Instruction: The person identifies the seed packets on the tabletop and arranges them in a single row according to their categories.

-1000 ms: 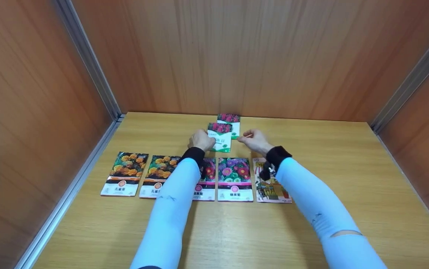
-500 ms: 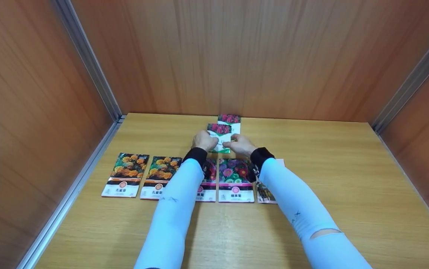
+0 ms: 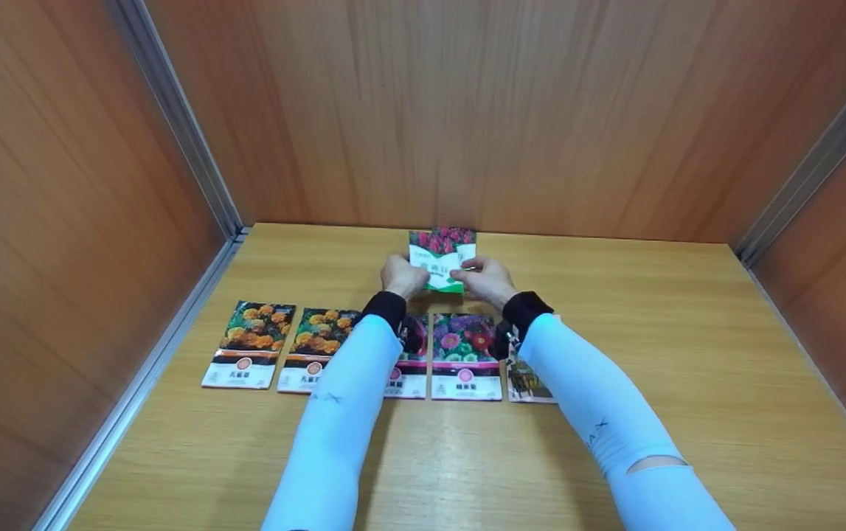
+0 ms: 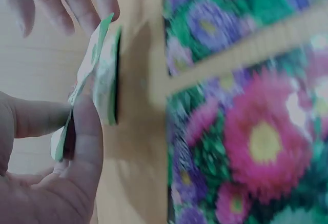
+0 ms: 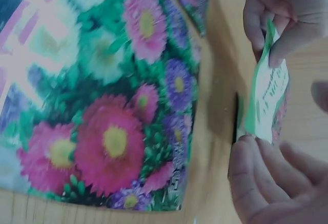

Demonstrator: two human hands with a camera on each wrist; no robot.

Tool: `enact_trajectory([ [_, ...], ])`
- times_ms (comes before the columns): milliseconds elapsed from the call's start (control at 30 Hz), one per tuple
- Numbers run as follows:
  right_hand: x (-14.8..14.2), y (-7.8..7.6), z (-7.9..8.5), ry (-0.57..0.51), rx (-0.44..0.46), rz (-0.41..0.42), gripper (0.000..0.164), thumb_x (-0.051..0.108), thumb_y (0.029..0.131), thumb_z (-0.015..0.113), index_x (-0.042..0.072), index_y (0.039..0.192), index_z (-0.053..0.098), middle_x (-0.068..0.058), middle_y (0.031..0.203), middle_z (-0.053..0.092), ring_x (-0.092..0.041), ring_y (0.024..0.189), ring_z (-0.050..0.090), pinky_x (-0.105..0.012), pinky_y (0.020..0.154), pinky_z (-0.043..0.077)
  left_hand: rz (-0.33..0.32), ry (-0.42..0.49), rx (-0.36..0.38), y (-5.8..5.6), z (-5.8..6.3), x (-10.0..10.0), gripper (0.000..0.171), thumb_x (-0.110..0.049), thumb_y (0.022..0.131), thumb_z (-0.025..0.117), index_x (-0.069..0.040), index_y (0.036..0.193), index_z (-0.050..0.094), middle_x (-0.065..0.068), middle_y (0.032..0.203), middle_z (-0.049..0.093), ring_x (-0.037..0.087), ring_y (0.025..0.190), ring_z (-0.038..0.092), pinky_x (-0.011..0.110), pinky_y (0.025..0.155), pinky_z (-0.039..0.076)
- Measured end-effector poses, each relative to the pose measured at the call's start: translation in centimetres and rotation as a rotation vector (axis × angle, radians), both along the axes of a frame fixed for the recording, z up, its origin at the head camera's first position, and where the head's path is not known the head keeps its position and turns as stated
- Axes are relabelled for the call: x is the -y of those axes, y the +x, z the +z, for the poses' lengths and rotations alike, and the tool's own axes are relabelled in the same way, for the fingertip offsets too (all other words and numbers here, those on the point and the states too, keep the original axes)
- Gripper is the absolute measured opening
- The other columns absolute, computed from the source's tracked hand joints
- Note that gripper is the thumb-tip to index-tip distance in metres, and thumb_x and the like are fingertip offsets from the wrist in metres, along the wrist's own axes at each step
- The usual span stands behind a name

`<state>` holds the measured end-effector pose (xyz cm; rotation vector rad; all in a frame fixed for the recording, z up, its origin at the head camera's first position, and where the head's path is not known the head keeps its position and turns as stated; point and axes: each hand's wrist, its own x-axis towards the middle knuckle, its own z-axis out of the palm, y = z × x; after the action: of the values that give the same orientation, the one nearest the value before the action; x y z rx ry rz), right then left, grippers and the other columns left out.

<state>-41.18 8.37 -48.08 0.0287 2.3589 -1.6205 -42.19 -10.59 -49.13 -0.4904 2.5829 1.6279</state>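
A white-and-green seed packet (image 3: 434, 259) with pink flowers is raised and tilted off the table. My left hand (image 3: 403, 277) pinches its left edge between thumb and finger, plain in the left wrist view. At the packet's right edge, my right hand (image 3: 490, 283) holds it with the thumb on the front; the right wrist view shows those fingertips (image 5: 248, 144) at its end. A matching packet (image 3: 461, 235) lies behind, partly covered by the raised one. Nearer me, beneath the wrists, are the aster packets (image 3: 465, 354), large in both wrist views.
Two orange marigold packets (image 3: 253, 335) lie at the left of the front row. Another picture packet (image 3: 529, 380) at the right end is mostly under my right sleeve. Wooden panels (image 3: 437, 110) enclose the table (image 3: 651, 317) at the back and sides.
My right hand has moved left onto the front packet, which my left hand touched throughout. That packet has since risen and shifted slightly away from me, covering more of the one behind.
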Motion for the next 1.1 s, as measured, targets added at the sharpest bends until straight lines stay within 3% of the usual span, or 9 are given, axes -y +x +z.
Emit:
enact_trajectory([
  [167, -1.9, -0.1, 0.7, -0.195, 0.019, -0.111, 0.052, 0.025, 0.109, 0.076, 0.001, 0.152, 0.062, -0.011, 0.125, 0.074, -0.017, 0.099, 0.074, -0.037, 0.097, 0.068, -0.104, 0.272, 0.035, 1.8, 1.8, -1.0, 0.062, 0.002, 0.101, 0.074, -0.001, 0.161, 0.056, 0.021, 0.148, 0.066, 0.025, 0.114, 0.073, 0.045, 0.110, 0.065],
  [333, -3.8, -0.3, 1.0, -0.292, 0.054, -0.065, 0.048, 0.023, 0.109, 0.075, -0.001, 0.150, 0.065, 0.004, 0.099, 0.079, -0.009, 0.086, 0.078, -0.025, 0.079, 0.067, -0.252, 0.405, 0.013, 3.4, 3.2, -1.9, 0.055, 0.001, 0.104, 0.073, 0.002, 0.156, 0.056, 0.020, 0.137, 0.066, 0.019, 0.091, 0.073, 0.054, 0.113, 0.063],
  [533, -5.0, 0.3, 1.4, -0.316, 0.039, 0.008, 0.038, 0.018, 0.109, 0.075, -0.003, 0.141, 0.070, 0.005, 0.092, 0.082, -0.009, 0.083, 0.080, -0.025, 0.077, 0.067, -0.291, 0.399, -0.015, 4.5, 3.8, -2.7, 0.014, -0.010, 0.110, 0.071, -0.002, 0.118, 0.062, 0.009, 0.114, 0.060, 0.015, 0.080, 0.069, 0.048, 0.100, 0.069],
  [700, -6.0, 1.2, 1.8, -0.336, 0.038, 0.044, 0.032, 0.017, 0.110, 0.073, -0.001, 0.136, 0.071, 0.005, 0.094, 0.082, -0.009, 0.084, 0.080, -0.024, 0.079, 0.068, -0.321, 0.424, -0.046, 5.6, 3.6, -3.3, 0.018, -0.010, 0.109, 0.071, -0.009, 0.093, 0.063, 0.003, 0.099, 0.060, 0.013, 0.076, 0.065, 0.034, 0.076, 0.071],
  [833, -7.5, 2.2, 2.1, -0.325, 0.025, 0.052, 0.034, 0.016, 0.110, 0.073, -0.002, 0.139, 0.069, 0.005, 0.096, 0.082, -0.009, 0.087, 0.080, -0.024, 0.082, 0.068, -0.420, 0.390, -0.085, 6.7, 3.8, -4.1, 0.017, -0.012, 0.110, 0.071, -0.009, 0.094, 0.066, -0.002, 0.080, 0.062, 0.010, 0.066, 0.062, 0.029, 0.066, 0.067],
  [933, -8.8, 3.0, 2.6, -0.279, 0.004, 0.060, 0.038, 0.018, 0.110, 0.074, -0.002, 0.141, 0.068, 0.006, 0.098, 0.082, -0.009, 0.089, 0.079, -0.024, 0.084, 0.067, -0.483, 0.320, -0.111, 7.3, 4.1, -4.2, 0.016, -0.015, 0.111, 0.071, -0.009, 0.097, 0.065, -0.004, 0.071, 0.061, 0.009, 0.061, 0.063, 0.034, 0.070, 0.069],
  [1033, -10.0, 3.9, 3.4, -0.225, -0.005, 0.054, 0.040, 0.021, 0.110, 0.074, -0.001, 0.143, 0.067, 0.007, 0.099, 0.082, -0.008, 0.090, 0.079, -0.024, 0.086, 0.067, -0.512, 0.225, -0.168, 7.8, 4.4, -3.8, 0.013, -0.016, 0.110, 0.072, -0.007, 0.102, 0.069, 0.003, 0.078, 0.071, 0.013, 0.065, 0.071, 0.038, 0.073, 0.070],
  [1100, -10.9, 4.3, 3.9, -0.193, -0.004, 0.049, 0.043, 0.022, 0.110, 0.074, -0.001, 0.145, 0.066, 0.008, 0.100, 0.082, -0.008, 0.091, 0.079, -0.023, 0.087, 0.067, -0.518, 0.097, -0.226, 8.1, 4.7, -3.2, 0.015, -0.020, 0.110, 0.073, -0.005, 0.110, 0.075, 0.010, 0.094, 0.080, 0.016, 0.078, 0.077, 0.037, 0.079, 0.070],
])
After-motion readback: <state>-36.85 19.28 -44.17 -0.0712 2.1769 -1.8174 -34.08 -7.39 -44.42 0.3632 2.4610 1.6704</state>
